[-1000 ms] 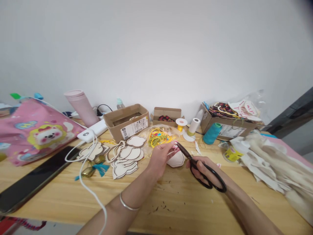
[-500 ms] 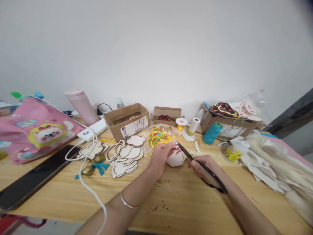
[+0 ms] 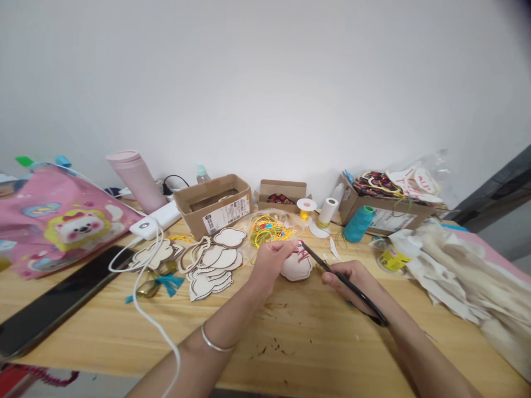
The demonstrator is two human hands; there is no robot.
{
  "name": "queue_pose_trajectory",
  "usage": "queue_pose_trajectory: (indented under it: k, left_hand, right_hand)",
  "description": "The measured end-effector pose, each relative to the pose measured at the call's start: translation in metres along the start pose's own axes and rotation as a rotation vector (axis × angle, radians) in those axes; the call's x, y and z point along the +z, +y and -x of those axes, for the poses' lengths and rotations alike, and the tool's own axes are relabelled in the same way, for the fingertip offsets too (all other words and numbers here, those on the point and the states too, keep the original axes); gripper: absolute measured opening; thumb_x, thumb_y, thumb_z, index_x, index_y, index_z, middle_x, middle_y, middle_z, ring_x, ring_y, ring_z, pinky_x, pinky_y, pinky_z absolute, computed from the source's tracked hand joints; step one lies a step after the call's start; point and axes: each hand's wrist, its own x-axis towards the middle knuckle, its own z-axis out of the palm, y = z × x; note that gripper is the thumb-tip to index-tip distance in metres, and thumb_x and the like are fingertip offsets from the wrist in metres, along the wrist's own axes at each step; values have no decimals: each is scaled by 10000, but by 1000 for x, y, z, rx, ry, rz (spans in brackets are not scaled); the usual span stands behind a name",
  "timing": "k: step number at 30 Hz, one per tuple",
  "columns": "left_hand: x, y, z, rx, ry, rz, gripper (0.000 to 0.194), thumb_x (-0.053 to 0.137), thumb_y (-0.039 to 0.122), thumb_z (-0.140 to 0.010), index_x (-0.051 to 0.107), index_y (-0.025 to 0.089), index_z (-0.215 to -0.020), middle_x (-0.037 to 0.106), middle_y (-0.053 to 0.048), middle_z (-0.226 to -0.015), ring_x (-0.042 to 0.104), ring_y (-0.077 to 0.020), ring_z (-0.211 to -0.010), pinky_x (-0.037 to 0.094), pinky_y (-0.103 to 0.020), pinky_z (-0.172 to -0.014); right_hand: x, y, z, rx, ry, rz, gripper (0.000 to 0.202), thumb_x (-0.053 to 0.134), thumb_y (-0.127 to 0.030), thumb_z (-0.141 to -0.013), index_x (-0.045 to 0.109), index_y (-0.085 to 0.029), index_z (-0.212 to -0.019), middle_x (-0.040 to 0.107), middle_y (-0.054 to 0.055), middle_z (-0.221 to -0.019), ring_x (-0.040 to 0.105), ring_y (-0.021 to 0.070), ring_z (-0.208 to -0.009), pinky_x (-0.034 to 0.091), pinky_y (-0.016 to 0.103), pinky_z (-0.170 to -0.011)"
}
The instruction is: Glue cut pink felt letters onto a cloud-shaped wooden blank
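Your right hand (image 3: 352, 282) is curled firmly around the handles of 1 pair of black scissors (image 3: 350, 287), seen nearly edge-on. The long axis slants forward and left: loops by your right wrist, tips at your left fingertips; contact cannot be confirmed. Your left hand (image 3: 269, 265) has thumb and forefinger pinched together; whether anything sits between them is unclear. Just right of those fingertips lies 1 pale piece (image 3: 296, 269) with red marks. Left of them: pale cutouts (image 3: 211, 283). Beyond them: yellow threads (image 3: 267, 236).
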Motion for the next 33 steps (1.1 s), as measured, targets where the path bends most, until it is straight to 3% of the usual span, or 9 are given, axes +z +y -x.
queue_pose_trajectory:
  k: [6,14,29,33]
  left_hand:
    - [-4,3,-1,51,-36,-84,269,659,383,-654,668,127,-570,626,-26,-582,523,-119,-568,397,-218,-538]
    - [-5,1,-3,71,-148,94,253,637,382,-696,683,135,-665,662,-35,-672,566,-124,-620,433,-230,-618]
    - [-6,5,-3,97,-83,15,292,601,382,-716,647,130,-578,604,-18,-567,535,-125,-585,405,-223,-562]
    - [-7,2,-6,111,-56,18,287,607,390,-707,657,136,-584,615,-14,-576,544,-129,-603,413,-228,-588]
  right_hand:
    - [-4,-1,1,-74,-39,13,512,464,-651,-698,394,-178,-515,241,-59,-469,213,48,-430,132,203,-389]
    - [-1,-6,6,-134,-127,-199,578,461,-708,-673,517,-136,-735,362,-48,-507,298,60,-444,210,196,-387]
    - [-3,-8,10,-186,-180,-198,716,415,-791,-616,531,-123,-848,355,-38,-572,278,66,-474,202,210,-410]
    - [-5,-9,13,-205,-157,-178,676,341,-753,-702,526,-126,-874,393,-26,-569,352,81,-476,280,212,-422]
